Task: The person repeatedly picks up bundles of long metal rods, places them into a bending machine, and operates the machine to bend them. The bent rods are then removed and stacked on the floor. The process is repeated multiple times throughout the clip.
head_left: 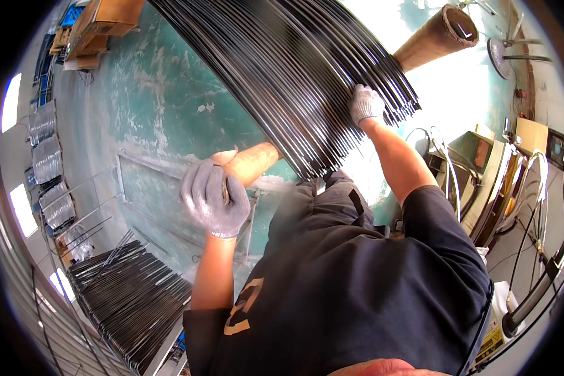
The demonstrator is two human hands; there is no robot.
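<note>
Many long, thin black rods (282,81) lie side by side in a slanting layer in front of me, their near ends close to my legs. My right hand (365,105), in a pale knit glove, is closed on some rods near their right-hand ends. My left hand (214,197), in a grey-coated glove, is raised left of the layer. Its fingers are loosely bent and apart from the thumb, with nothing visible in them. Beside it, a brown cardboard tube (254,164) sticks out from under the rods. A wider hollow brown tube end (442,36) shows at the far right.
A stack of dark rods (131,294) lies at the lower left. Wrapped bundles (47,160) line the left wall, with a cardboard box (109,19) at the far left. Equipment with cables (482,169) stands on my right. The floor (188,94) is worn green.
</note>
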